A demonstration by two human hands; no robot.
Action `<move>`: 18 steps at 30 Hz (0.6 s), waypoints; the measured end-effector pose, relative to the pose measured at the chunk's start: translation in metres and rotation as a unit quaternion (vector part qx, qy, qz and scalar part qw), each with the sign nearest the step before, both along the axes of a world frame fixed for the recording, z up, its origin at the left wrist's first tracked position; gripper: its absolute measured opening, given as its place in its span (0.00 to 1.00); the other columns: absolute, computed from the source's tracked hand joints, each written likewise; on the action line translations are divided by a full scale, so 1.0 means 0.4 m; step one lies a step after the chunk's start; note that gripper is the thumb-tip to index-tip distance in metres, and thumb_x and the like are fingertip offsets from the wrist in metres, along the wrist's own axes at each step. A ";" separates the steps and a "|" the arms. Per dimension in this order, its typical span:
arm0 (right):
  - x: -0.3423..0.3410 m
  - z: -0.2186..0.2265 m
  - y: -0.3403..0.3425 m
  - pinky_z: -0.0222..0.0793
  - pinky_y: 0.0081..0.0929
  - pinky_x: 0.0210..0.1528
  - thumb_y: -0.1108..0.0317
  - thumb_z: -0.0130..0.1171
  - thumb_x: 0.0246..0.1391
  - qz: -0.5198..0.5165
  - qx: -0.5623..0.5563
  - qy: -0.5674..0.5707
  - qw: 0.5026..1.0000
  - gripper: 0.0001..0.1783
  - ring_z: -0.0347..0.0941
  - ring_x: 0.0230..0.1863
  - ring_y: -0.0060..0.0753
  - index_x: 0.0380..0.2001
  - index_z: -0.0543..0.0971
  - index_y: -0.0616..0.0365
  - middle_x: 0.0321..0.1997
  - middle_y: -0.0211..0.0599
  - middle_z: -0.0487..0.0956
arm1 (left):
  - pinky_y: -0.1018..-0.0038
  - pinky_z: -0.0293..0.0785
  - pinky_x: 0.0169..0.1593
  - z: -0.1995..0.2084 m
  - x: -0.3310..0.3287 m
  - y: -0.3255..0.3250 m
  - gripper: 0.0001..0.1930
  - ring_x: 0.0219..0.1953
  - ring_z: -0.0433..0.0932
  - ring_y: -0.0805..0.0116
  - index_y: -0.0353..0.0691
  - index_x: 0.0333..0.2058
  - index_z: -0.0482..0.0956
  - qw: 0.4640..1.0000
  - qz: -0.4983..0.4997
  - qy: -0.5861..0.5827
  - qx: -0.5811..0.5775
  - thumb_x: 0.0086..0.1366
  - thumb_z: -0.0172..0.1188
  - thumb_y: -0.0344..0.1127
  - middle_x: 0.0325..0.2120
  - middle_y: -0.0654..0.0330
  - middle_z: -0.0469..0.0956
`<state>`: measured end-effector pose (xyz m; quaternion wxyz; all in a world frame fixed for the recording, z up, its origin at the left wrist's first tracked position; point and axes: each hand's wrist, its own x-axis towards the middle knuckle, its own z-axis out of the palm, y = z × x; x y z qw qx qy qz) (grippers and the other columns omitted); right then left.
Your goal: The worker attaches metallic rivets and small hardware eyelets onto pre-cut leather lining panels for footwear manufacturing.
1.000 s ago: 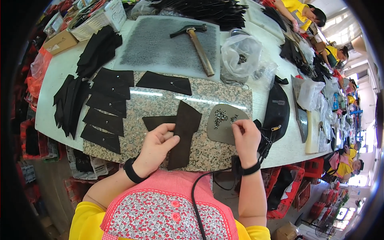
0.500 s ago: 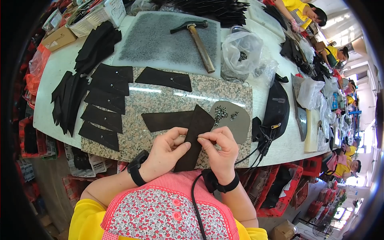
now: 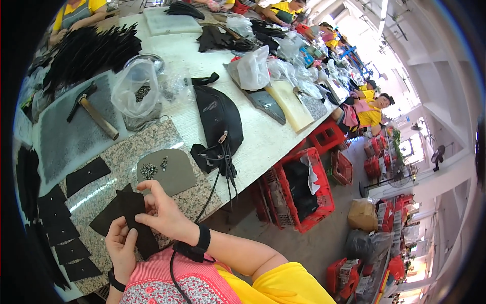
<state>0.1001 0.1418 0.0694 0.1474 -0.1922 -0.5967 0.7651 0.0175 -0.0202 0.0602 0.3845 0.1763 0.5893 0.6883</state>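
- My left hand (image 3: 121, 247): grip pinching a dark cut piece (image 3: 130, 202).
- My right hand (image 3: 166, 214): grip pinching the same piece.
- Metal studs (image 3: 148, 171): on grey pad (image 3: 179, 175).

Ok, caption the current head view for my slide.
Both hands hold a dark piece over a speckled slab, a hammer lying beyond.

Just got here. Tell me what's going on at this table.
A person at a white table has a dark strip in the left grip, with the right grip at its right edge; whether the right pinches anything small can't be made out. Another dark piece shows partly behind the strip, over a speckled slab. Small metal bits sit on a grey pad nearby. More dark pieces lie at the slab's left, and a hammer rests on a grey board beyond.
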 end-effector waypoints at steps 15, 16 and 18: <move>0.079 0.036 0.054 0.69 0.27 0.32 0.76 0.59 0.54 0.022 0.255 0.029 0.966 0.19 0.74 0.28 0.31 0.50 0.70 0.59 0.29 0.38 0.76 | 0.69 0.71 0.35 0.108 -0.026 -0.010 0.15 0.31 0.75 0.56 0.35 0.35 0.79 0.834 -0.017 0.545 -0.083 0.46 0.61 0.18 0.30 0.53 0.75; 0.088 0.026 0.062 0.70 0.28 0.32 0.75 0.59 0.55 0.006 0.295 -0.003 0.956 0.16 0.75 0.27 0.32 0.47 0.72 0.59 0.29 0.38 0.77 | 0.69 0.71 0.35 0.095 -0.026 -0.016 0.15 0.31 0.75 0.56 0.35 0.35 0.79 0.833 -0.015 0.547 -0.085 0.46 0.61 0.18 0.30 0.53 0.75; 0.104 0.001 0.072 0.70 0.31 0.33 0.74 0.59 0.54 0.002 0.329 -0.027 0.944 0.15 0.76 0.29 0.39 0.45 0.73 0.59 0.30 0.41 0.76 | 0.64 0.71 0.34 0.058 -0.025 -0.019 0.15 0.31 0.74 0.55 0.34 0.35 0.79 0.737 -0.077 0.663 -0.106 0.44 0.62 0.21 0.31 0.54 0.76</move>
